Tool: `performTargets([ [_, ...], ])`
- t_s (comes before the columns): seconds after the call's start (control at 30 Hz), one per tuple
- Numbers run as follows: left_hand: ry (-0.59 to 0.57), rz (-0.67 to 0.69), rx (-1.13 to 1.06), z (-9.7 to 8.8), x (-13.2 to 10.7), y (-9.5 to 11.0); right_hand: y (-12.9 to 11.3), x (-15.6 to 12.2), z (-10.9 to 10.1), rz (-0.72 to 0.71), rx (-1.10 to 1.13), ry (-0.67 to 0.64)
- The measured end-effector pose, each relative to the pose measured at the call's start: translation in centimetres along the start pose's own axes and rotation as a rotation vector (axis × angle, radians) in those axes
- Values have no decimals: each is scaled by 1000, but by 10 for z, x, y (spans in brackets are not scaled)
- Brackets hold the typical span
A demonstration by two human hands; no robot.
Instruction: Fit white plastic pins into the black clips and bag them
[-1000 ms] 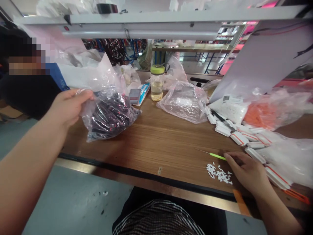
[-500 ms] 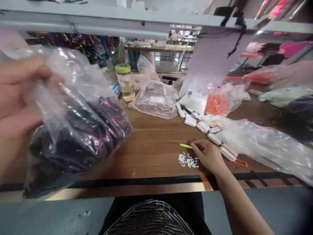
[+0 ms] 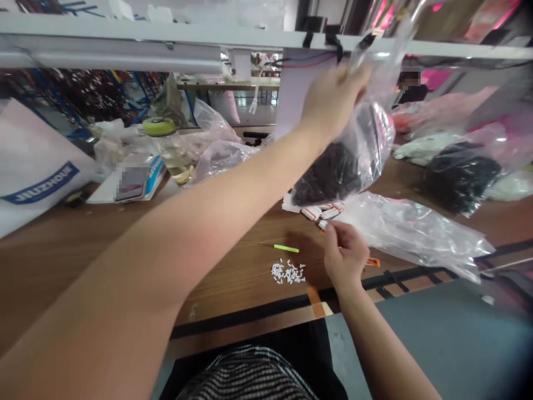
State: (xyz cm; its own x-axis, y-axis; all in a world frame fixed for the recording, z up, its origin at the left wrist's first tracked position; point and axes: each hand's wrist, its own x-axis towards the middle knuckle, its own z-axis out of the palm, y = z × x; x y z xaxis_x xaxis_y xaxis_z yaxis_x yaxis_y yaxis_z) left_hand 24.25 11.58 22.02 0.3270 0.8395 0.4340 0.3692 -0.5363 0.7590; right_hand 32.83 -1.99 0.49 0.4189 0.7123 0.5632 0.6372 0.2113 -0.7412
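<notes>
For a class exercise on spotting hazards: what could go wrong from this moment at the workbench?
The left hand holds a clear plastic bag of dark items up by its top, so it might slip and fall onto the white red-striped strips below. The loose small white pieces lie unconfined beside the right hand, so a careless movement could scatter them.

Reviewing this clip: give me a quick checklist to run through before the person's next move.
Left hand grips the bag near its top: ok.
Dark contents are inside the bag: ok.
Small white pieces lie in one heap on the table, apart from both hands: ok.
Green-handled pick lies on the table, not held: ok.
What the right hand pinches: cannot tell.
</notes>
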Motion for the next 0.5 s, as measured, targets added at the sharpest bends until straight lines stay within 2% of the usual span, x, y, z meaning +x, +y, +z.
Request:
performTargets([
  [0.07,-81,-22,-54,40,3,-28,0,3,-3,13,69,212],
  [0.17,-204,-108,-85,84,0,-65,1,10,-6,12,59,238],
  [0.23,-229,-74,-129,92,-3,-81,4,13,-7,13,-4,202],
  [0.27,-232,-18,-141,88,-5,-86,6,15,-8,19,-26,179],
  [0.3,-233,51,-144,78,-7,-91,8,16,-8,29,-35,157],
  [0.37,-209,145,-122,42,-13,-103,11,17,-8,49,-16,134],
  [0.43,-103,171,3,-10,-22,-121,12,16,-6,58,11,145],
  [0.5,-82,140,202,-69,-34,-144,12,15,-5,55,28,152],
])
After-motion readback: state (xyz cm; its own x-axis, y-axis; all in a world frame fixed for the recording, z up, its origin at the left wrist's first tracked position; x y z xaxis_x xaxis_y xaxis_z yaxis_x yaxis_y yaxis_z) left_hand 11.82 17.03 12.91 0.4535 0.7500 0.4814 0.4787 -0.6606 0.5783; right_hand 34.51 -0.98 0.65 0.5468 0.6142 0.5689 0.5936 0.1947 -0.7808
